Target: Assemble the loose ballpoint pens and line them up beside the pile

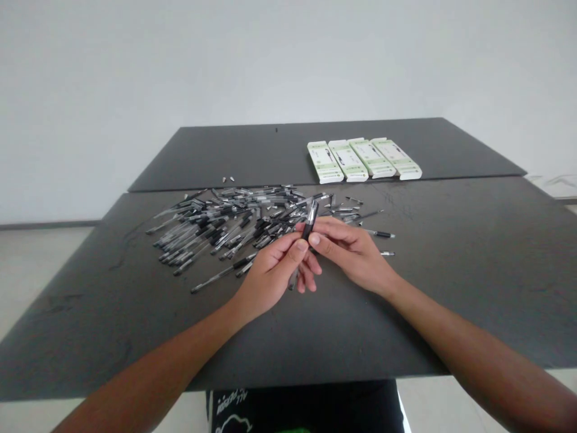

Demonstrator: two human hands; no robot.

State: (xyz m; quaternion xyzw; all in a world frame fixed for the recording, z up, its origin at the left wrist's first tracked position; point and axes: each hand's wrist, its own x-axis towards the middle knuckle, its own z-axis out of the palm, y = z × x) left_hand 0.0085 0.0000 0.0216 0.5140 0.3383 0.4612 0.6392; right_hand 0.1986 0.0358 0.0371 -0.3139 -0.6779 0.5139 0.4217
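i am pinching a black gel pen (310,221) with my left hand (270,276) and right hand (351,252), right beside the messy pen pile (216,225).

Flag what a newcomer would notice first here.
A loose heap of clear-barrelled black pens sprawls across the near dark tabletop. At its right edge the left hand and right hand hold one pen upright between them. Four green-and-white boxes lie side by side on the far panel.
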